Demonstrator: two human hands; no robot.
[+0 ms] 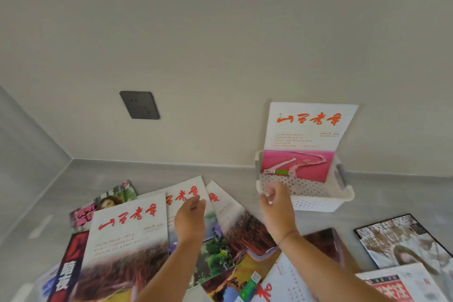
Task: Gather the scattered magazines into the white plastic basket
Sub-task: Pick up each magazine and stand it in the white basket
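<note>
Head view is showing one magazine (308,130) standing in the basket (316,203), the slack left hand (190,218) hovering over the next magazine (181,189), which is wanting an edge pinch; the right hand (275,206) is too blurred to tell its hold.

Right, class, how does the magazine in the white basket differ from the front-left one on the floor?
The basket magazine stands upright in the white basket; the floor magazine lies flat, overlapping other magazines. The basket magazine's picture is pink; the floor magazine's is reddish-brown. Both have a white top and the same red brush title.
</note>
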